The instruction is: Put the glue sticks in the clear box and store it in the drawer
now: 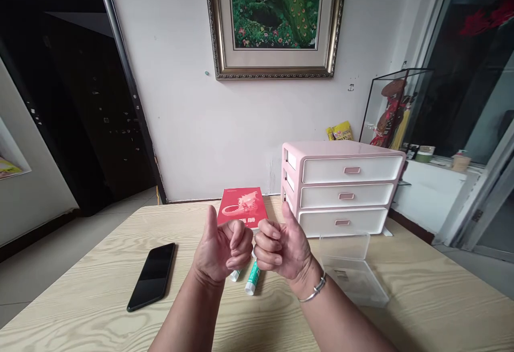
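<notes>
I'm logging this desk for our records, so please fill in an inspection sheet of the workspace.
Surface: pale wood-grain table, bearing the items below.
Job's things: two green-and-white cylindrical tubes, partly hidden by the left hand and right hand.
Clutter: black rectangular phone; red printed book; clear plastic box, lid open; pink-and-white plastic drawer unit, drawers shut.
Hands: both raised, fingers curled, thumbs up; no held object visible.
Cables: nothing seen on the table.
Surroundings: white wall; ornate-framed peacock picture; dark doorway.
</notes>
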Demonstrator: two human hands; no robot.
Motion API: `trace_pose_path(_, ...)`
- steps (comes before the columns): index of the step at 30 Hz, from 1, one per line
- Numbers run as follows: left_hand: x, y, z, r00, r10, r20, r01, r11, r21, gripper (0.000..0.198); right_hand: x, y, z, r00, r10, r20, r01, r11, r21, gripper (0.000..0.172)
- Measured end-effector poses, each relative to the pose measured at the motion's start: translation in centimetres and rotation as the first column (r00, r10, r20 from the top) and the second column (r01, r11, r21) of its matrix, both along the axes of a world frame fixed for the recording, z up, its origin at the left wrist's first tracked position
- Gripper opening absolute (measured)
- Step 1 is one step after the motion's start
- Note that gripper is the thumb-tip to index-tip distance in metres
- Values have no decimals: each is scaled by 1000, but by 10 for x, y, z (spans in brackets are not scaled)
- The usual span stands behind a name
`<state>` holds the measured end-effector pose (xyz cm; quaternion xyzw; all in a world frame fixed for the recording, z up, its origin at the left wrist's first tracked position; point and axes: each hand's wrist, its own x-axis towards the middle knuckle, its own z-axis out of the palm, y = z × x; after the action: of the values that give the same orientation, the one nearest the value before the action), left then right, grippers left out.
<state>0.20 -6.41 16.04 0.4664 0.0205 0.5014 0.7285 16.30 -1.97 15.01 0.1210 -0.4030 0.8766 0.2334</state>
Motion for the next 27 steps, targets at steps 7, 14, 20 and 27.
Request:
trace_pose_path(7, 1, 2, 17, 979, -202, -39, 205, 950, 236, 81, -11, 2, 23, 892, 360, -275, -294, 922, 253, 80)
trace_pose_path(14, -7, 6, 14, 975, -214, -59, 222, 935, 277, 82, -15, 12, 15, 886, 405, -228, -335, 896, 292, 81)
trace_pose_path(20, -12, 23, 4, 968, -232, -94, 245, 957, 157, 82, -24, 26, 0, 900, 399, -176, -357, 906, 230, 80)
trace_pose_path(27, -11, 31, 1, 961, -257, -101, 268, 956, 119, 82, -25, 35, -2, 885, 401, -237, -352, 909, 223, 80)
